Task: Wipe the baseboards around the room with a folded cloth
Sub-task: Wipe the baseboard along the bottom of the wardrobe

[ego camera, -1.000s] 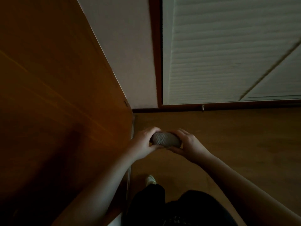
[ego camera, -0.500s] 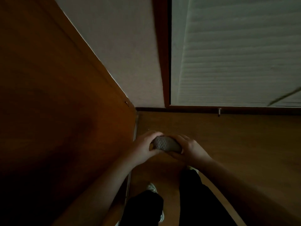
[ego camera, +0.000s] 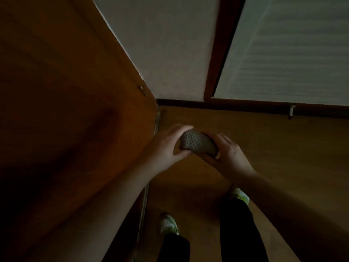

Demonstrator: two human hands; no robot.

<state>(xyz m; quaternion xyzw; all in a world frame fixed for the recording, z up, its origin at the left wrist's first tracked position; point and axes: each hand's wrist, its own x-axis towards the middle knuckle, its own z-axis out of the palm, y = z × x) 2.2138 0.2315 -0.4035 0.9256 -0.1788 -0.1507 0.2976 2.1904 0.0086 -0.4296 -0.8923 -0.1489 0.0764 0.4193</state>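
Observation:
A folded grey cloth (ego camera: 197, 143) with a bumpy weave sits between both hands, held above the wooden floor. My left hand (ego camera: 166, 146) grips its left end, thumb below and fingers curled over the top. My right hand (ego camera: 229, 156) holds the right end from underneath. A dark brown baseboard (ego camera: 222, 106) runs along the foot of the far wall, ahead of the hands and apart from the cloth. The room is dim.
A large brown wooden door or panel (ego camera: 66, 110) fills the left side, with a metal strip (ego camera: 149, 167) along its lower edge. A white louvred door (ego camera: 294, 53) and a small metal stopper (ego camera: 291, 111) stand ahead right. My two shoes (ego camera: 169, 225) stand on the floor.
The view has moved closer to the corner and tilted. Both feet have stepped forward into view. Both hands keep hold of the cloth in the same way.

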